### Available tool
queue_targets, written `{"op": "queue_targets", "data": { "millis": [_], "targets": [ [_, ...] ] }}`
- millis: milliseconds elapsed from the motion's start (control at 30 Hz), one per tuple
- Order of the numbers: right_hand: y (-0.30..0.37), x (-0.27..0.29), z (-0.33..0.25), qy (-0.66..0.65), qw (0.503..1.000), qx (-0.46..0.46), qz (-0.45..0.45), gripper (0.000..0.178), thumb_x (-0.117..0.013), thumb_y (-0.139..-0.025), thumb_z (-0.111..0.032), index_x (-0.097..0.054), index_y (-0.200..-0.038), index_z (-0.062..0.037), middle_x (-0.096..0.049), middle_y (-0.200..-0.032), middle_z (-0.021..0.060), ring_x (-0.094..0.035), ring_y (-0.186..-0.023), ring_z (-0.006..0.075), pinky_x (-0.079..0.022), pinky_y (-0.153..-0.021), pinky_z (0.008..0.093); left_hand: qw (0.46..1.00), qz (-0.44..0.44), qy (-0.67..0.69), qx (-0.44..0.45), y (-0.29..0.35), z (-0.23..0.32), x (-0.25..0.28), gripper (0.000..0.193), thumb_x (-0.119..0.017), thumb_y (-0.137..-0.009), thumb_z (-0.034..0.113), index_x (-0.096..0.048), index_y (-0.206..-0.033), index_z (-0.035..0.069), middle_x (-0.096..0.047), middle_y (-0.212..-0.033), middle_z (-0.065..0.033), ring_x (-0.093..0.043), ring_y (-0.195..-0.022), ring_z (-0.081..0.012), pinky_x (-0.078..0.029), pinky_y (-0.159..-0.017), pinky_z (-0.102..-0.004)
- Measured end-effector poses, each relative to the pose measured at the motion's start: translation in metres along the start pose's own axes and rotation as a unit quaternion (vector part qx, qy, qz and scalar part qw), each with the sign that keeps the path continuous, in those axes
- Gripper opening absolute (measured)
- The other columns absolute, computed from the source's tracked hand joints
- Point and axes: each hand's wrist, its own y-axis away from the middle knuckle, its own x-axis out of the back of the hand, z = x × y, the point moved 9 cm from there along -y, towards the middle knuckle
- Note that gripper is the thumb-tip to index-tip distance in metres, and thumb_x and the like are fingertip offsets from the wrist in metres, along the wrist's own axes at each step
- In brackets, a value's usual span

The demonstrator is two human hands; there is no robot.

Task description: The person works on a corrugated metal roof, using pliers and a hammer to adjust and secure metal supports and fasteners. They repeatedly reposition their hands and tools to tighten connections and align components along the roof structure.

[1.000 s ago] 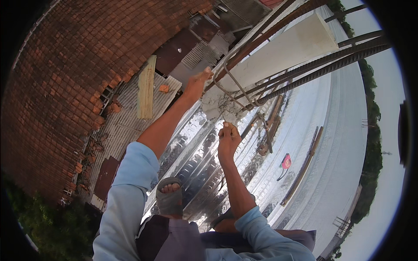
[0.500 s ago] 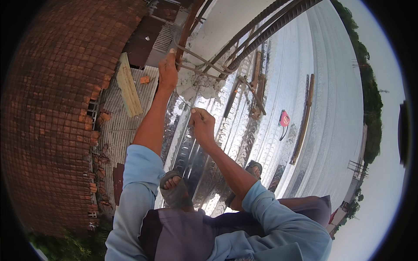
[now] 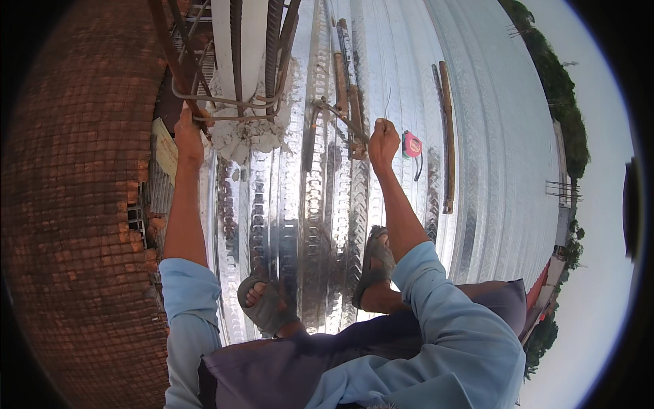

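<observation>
My left hand [image 3: 189,142] is closed around the foot of a rusty upright steel bar [image 3: 172,58], beside a bent wire-rod stirrup [image 3: 225,101]. The stirrup rings ribbed rebar [image 3: 271,54] in front of a pale column, above a lump of grey mortar [image 3: 248,136]. Farther right, my right hand [image 3: 383,143] pinches a thin tie wire [image 3: 388,102], its free end pointing away from me. A pair of pincers [image 3: 345,121] lies with handles spread, left of this hand. Close by on its right is a pink-red tape measure [image 3: 412,144].
I stand in sandals on shiny corrugated metal decking [image 3: 402,204]. Metal bars [image 3: 346,75] lie beyond the pincers, and a long rusty bar [image 3: 447,136] lies to the right. An old tiled roof [image 3: 82,170] drops away left. Trees [image 3: 562,88] line the far right edge.
My right hand has moved right, away from the mortar, with the wire now visible in it. My left hand stays at the steel bar. The view has turned, shifting the column left.
</observation>
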Motion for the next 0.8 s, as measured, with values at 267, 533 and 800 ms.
{"op": "queue_targets", "data": {
  "millis": [267, 533, 800],
  "targets": [
    [0.003, -0.076, -0.007, 0.272, 0.935, 0.116, -0.197, 0.033, -0.066, -0.085, -0.032, -0.070, -0.105, -0.0056, -0.068, -0.101, 0.0213, -0.068, -0.092, 0.0375, -0.052, -0.083, 0.0473, 0.990, -0.043, 0.134, 0.005, 0.001, 0.004, -0.001, 0.042, -0.037, -0.105, 0.038, -0.060, -0.100, 0.003, -0.059, -0.083, -0.0070, -0.051, -0.079, -0.0202, -0.042, -0.079, -0.0360],
    [0.020, -0.106, 0.010, 0.296, 0.912, 0.088, -0.271, 0.033, -0.064, -0.082, -0.032, -0.073, -0.082, 0.0004, -0.071, -0.084, 0.0246, -0.070, -0.085, 0.0419, -0.055, -0.076, 0.0483, 0.991, -0.050, 0.119, 0.020, -0.003, -0.005, 0.000, 0.040, -0.039, -0.105, 0.036, -0.060, -0.105, 0.002, -0.059, -0.087, -0.0075, -0.052, -0.082, -0.0200, -0.043, -0.084, -0.0373],
    [0.110, -0.112, -0.017, 0.209, 0.951, 0.019, -0.227, 0.061, -0.064, -0.084, -0.039, -0.051, -0.125, 0.0045, -0.064, -0.110, 0.0270, -0.066, -0.099, 0.0435, -0.052, -0.087, 0.0504, 0.993, -0.023, 0.110, 0.028, 0.007, 0.002, 0.002, 0.042, -0.040, -0.105, 0.038, -0.061, -0.109, 0.001, -0.062, -0.094, -0.0095, -0.059, -0.088, -0.0219, -0.045, -0.087, -0.0383]
  ]
}}
